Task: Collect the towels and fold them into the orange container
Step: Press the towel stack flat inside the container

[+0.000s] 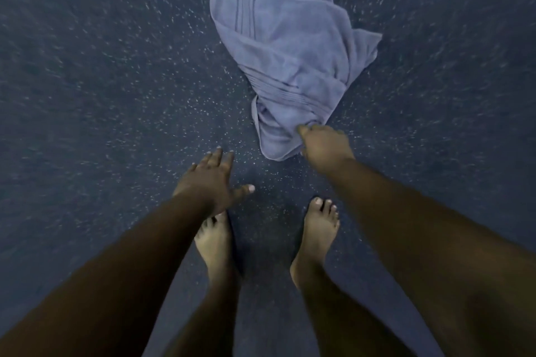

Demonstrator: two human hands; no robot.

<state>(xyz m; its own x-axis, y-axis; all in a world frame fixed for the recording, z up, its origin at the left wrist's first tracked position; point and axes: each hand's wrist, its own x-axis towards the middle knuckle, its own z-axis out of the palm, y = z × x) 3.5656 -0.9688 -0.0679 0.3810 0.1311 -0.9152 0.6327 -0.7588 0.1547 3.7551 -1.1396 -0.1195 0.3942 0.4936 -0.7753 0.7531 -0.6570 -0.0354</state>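
A crumpled pale blue towel (290, 46) with woven stripe bands lies on the dark speckled floor, ahead and a little right of me. My right hand (324, 145) grips the towel's near corner, fingers curled into the cloth. My left hand (213, 180) hovers to the left of that corner with fingers spread and straight, holding nothing and apart from the towel. No orange container is in view.
The dark blue speckled floor (116, 81) fills the whole view. My two bare feet (319, 229) stand just below the hands, the left foot partly hidden under my left wrist.
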